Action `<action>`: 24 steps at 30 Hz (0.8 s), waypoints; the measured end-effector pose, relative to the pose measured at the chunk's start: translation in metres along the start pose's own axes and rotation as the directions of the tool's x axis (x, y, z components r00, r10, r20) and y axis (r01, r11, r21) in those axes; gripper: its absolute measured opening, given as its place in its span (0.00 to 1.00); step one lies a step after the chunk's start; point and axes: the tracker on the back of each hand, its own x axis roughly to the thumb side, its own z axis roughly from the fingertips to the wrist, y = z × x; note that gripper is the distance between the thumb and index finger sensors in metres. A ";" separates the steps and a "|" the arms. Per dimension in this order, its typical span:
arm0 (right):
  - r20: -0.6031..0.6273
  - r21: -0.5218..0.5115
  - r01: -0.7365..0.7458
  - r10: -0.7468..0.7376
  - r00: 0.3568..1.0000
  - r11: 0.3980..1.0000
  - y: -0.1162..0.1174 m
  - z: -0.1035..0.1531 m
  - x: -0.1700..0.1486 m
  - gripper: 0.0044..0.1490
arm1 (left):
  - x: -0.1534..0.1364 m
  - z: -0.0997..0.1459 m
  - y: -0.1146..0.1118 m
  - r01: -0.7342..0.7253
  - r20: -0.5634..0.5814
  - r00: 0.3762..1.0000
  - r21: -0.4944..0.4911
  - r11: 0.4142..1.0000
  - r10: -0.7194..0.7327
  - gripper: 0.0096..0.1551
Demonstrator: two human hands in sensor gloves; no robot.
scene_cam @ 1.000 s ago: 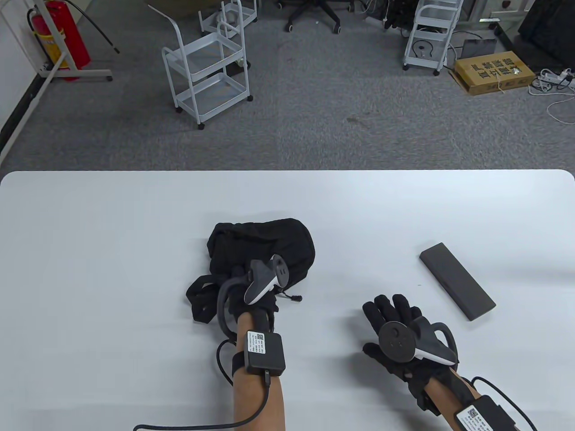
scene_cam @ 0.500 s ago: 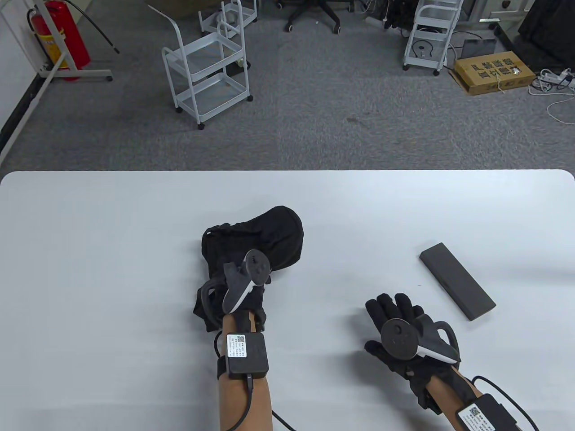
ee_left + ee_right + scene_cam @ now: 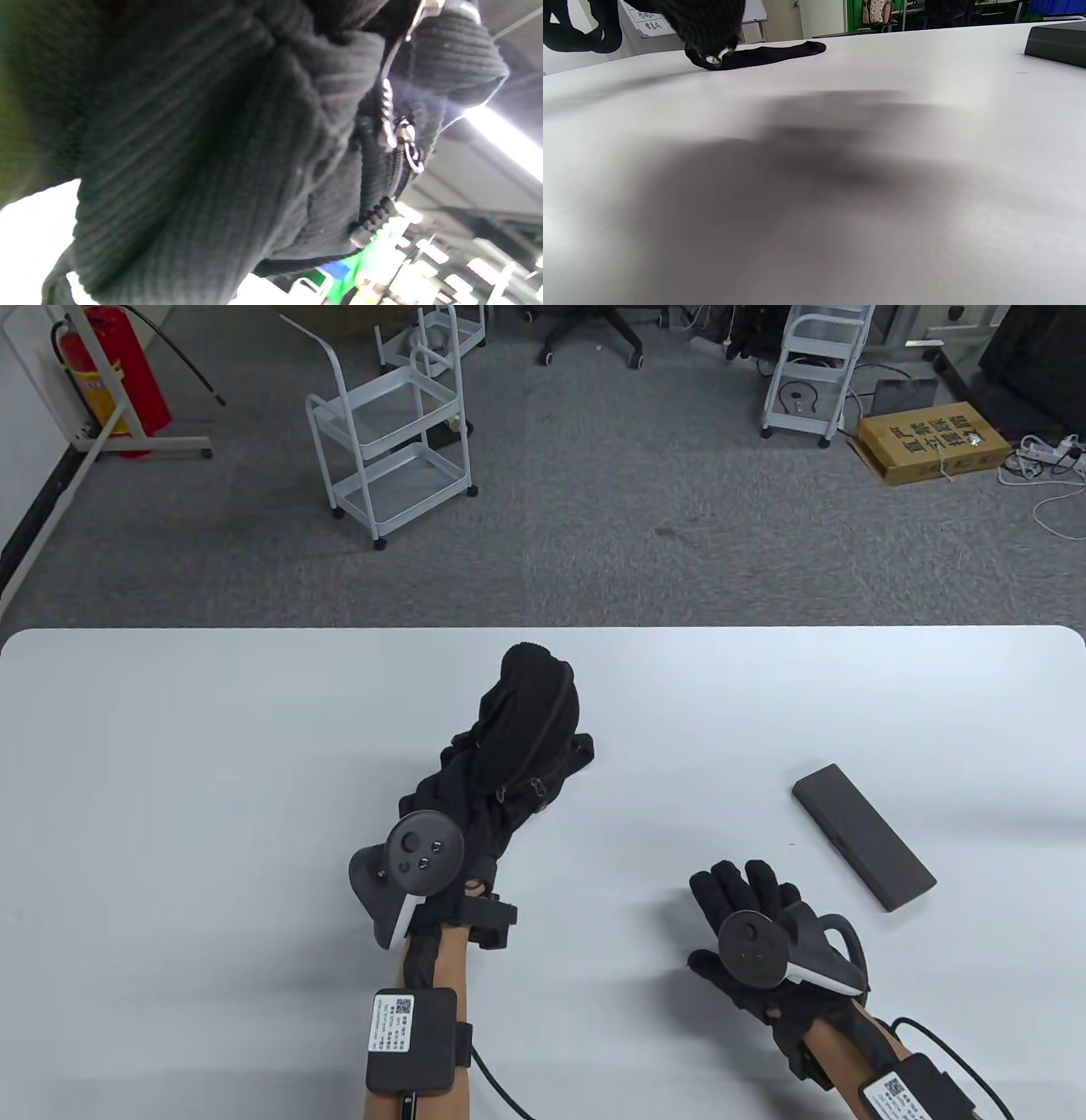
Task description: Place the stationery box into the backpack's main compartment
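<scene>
A small black ribbed backpack (image 3: 526, 729) is held tilted up off the white table (image 3: 212, 772) by my left hand (image 3: 458, 857), which grips its near end. Its zipper (image 3: 530, 789) with metal pulls faces right and looks closed; it fills the left wrist view (image 3: 212, 148) with the pulls (image 3: 403, 140) near the right. The dark grey stationery box (image 3: 864, 836) lies flat at the right, apart from both hands; its corner shows in the right wrist view (image 3: 1056, 42). My right hand (image 3: 747, 899) rests open and empty, fingers spread, left of the box.
A backpack strap (image 3: 763, 55) trails on the table. Beyond the far table edge are white carts (image 3: 390, 432), a cardboard box (image 3: 933, 441) and a fire extinguisher (image 3: 110, 373) on the floor.
My left hand has turned and lifted the backpack, swinging its far end up and away so the zipper side now shows. The right hand and the box have not moved.
</scene>
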 end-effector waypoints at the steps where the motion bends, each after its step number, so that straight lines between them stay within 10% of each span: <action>1: 0.000 -0.002 0.001 -0.001 1.000 1.000 0.000 0.000 0.000 0.57 | 0.000 0.004 -0.002 -0.035 0.007 0.999 -0.004 0.999 0.035 0.29; 24: 0.109 -0.183 0.031 -0.011 0.994 0.983 -0.026 0.005 0.026 0.51 | 0.019 0.050 -0.076 -0.039 0.108 0.992 -0.238 0.971 0.067 0.30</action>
